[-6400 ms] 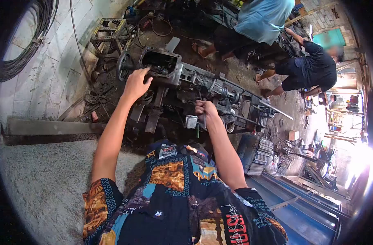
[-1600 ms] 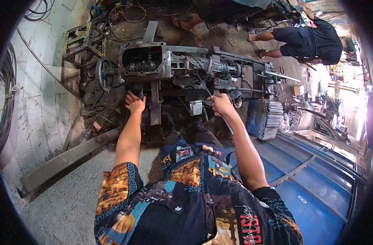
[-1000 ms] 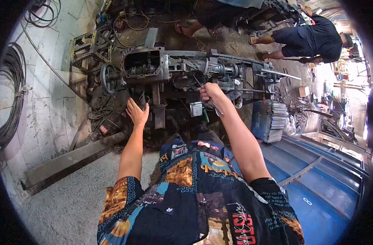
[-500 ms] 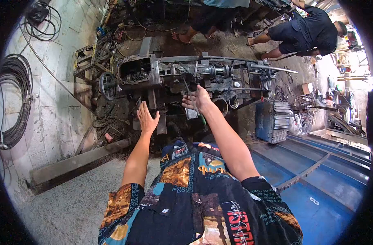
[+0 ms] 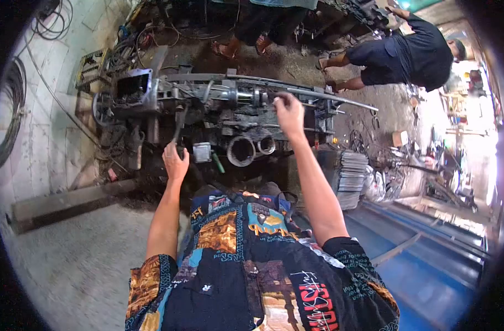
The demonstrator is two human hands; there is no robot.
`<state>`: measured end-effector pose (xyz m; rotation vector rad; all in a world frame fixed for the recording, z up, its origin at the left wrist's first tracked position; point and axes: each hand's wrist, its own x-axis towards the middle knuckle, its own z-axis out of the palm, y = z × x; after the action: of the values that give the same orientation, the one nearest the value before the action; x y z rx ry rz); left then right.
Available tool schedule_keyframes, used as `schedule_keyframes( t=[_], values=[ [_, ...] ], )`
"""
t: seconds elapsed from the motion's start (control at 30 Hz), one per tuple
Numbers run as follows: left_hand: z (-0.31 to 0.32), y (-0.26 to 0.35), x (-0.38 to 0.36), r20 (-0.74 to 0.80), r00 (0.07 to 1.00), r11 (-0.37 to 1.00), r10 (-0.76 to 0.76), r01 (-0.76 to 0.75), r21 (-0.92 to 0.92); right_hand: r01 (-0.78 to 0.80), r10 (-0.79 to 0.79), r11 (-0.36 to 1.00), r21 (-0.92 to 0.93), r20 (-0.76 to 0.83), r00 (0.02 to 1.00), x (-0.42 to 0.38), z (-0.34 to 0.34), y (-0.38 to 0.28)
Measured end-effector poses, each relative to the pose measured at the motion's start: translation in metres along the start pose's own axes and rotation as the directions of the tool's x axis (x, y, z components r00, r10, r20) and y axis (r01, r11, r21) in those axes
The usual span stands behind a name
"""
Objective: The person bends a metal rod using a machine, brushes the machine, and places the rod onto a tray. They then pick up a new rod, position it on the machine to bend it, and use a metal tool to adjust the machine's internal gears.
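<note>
A greasy metal machine [image 5: 235, 115] with shafts and an open box-shaped housing [image 5: 137, 88] stretches across in front of me. My left hand [image 5: 176, 163] is at its near side, fingers curled around the lower end of a dark, slanting metal lever [image 5: 179, 124]. Farther right, my right hand [image 5: 290, 117] reaches over the machine beside its round shaft section [image 5: 245, 97]. Its fingers are bent inward, and whatever they hold, if anything, is hidden. Between the hands lie a pale metal block [image 5: 202, 152], a green stick-like piece [image 5: 218, 163] and a large metal ring [image 5: 241, 151].
A handwheel [image 5: 102, 108] is on the machine's left end. A long rod [image 5: 348, 102] juts out to the right. One person [image 5: 398, 58] bends at the back right; another person's legs [image 5: 246, 41] are behind the machine. Stacked metal plates [image 5: 351, 176] and blue panels [image 5: 428, 259] are at right.
My view has shifted right. My left hand has gone from flat and spread to curled at the lever. My right hand has moved right along the machine, and its fingers have bent in.
</note>
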<state>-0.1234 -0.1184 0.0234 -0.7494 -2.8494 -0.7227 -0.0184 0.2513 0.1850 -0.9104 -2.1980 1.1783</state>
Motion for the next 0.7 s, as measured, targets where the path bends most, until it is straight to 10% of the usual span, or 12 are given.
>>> schedule_keyframes(
  t=[0.23, 0.3, 0.47, 0.7],
  values=[
    [0.08, 0.072, -0.085, -0.07, 0.91, 0.913, -0.408, 0.408, -0.012, 0.328, -0.352, 0.908, -0.261, -0.051, 0.934, 0.079, -0.153, 0.08],
    [0.105, 0.078, -0.113, 0.081, 0.737, 0.71, -0.671, 0.67, -0.215, 0.341, -0.346, 0.847, -0.407, 0.066, 0.936, 0.1, -0.177, 0.112],
    [0.173, 0.053, -0.155, 0.455, 0.515, 0.496, -0.726, 0.851, -0.172, 0.342, -0.206, 0.814, -0.47, 0.316, 0.926, 0.131, -0.186, 0.179],
    [0.155, 0.117, -0.122, 0.657, 0.208, -0.024, -0.724, 0.945, -0.325, 0.385, -0.26, 0.674, -0.631, 0.286, 0.922, 0.119, -0.177, 0.172]
  ],
)
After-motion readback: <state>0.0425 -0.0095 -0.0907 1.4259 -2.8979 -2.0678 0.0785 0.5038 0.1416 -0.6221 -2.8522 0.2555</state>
